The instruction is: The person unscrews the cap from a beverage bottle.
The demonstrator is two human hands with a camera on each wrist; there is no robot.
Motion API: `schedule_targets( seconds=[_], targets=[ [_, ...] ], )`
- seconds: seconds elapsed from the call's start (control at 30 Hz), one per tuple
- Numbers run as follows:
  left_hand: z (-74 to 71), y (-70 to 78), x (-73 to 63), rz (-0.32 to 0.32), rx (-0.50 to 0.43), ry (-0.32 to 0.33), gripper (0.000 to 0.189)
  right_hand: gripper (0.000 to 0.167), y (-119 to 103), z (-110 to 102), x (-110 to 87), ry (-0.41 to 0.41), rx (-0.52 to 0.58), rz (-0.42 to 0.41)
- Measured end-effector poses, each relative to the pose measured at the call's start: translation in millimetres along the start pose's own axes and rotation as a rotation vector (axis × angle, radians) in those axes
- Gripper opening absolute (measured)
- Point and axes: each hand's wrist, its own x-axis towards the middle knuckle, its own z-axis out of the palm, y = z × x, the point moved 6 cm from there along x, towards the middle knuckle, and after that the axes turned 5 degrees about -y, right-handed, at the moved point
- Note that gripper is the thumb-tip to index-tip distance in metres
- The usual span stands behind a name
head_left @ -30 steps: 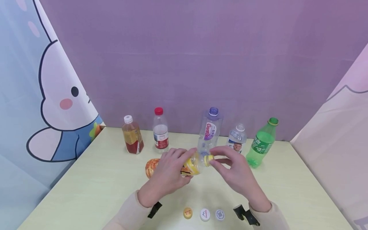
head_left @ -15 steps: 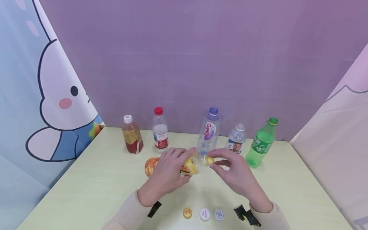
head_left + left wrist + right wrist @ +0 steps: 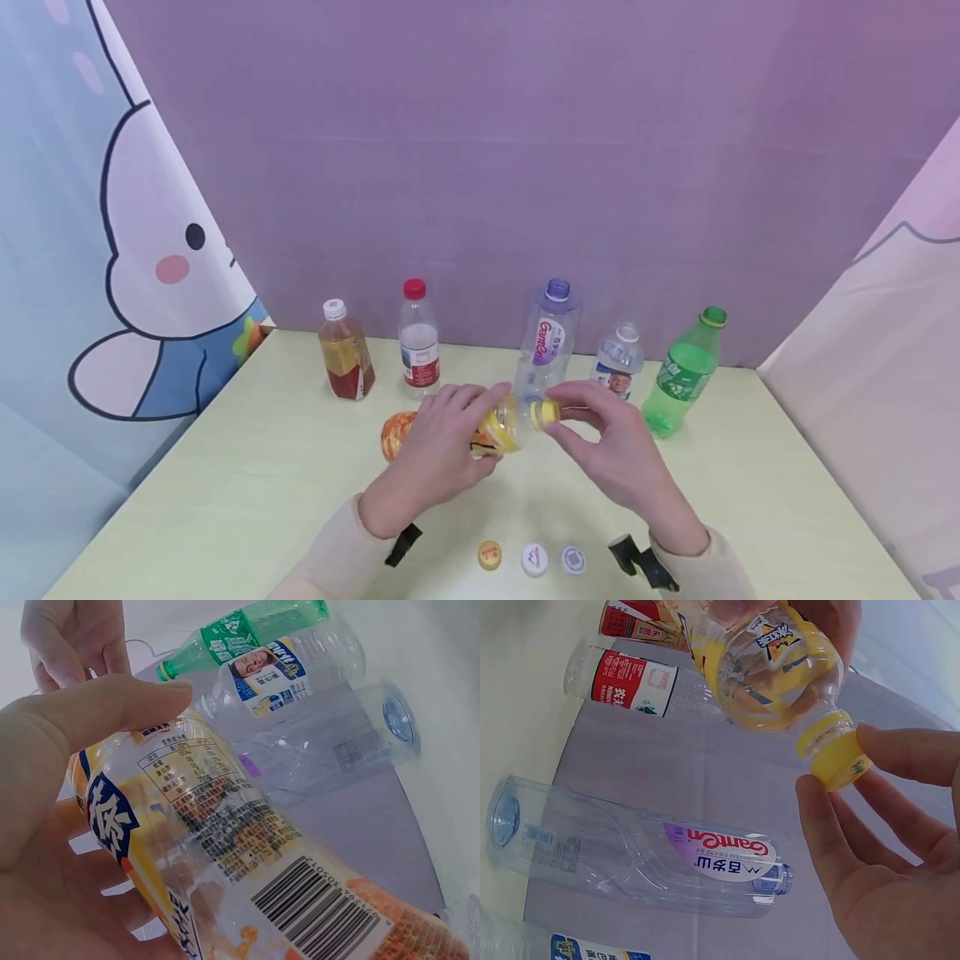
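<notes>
My left hand [image 3: 450, 446] grips a clear plastic bottle with a yellow and orange label [image 3: 225, 817], tilted on its side with its neck toward the right. At that neck, thumb and fingertips of my right hand [image 3: 618, 442] pinch the yellow cap [image 3: 841, 760]. In the right wrist view the cap sits at the mouth, with a yellow ring [image 3: 823, 729] round the neck just below it. Fingers and palm of the left hand cover the middle of the bottle in the head view. Its orange base end [image 3: 396, 435] sticks out on the left.
Along the back stand a white-capped bottle of amber drink [image 3: 347, 354], a red-capped bottle [image 3: 420, 350], an uncapped tall clear bottle [image 3: 551, 342], a small uncapped bottle [image 3: 618, 362] and a green bottle [image 3: 684, 375]. In front lie a yellow cap [image 3: 490, 555] and two white caps [image 3: 535, 560].
The right fingers shift slightly around the yellow cap, and more of the cap shows between them. The bottle and left hand stay almost where they were.
</notes>
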Motion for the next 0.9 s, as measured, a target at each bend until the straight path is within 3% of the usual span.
schedule_targets(
  seconds=[0.43, 0.9],
  targets=[
    [-4.6, -10.3, 1.9, -0.049, -0.049, 0.022, 0.084, 0.033, 6.0, -13.9, -1.3, 0.089, -0.046, -0.019],
    [-2.0, -25.3, 7.2, -0.094, -0.157, 0.103, 0.080, 0.031, 31.2, -7.5, -14.7, -0.020, -0.162, -0.004]
  ],
)
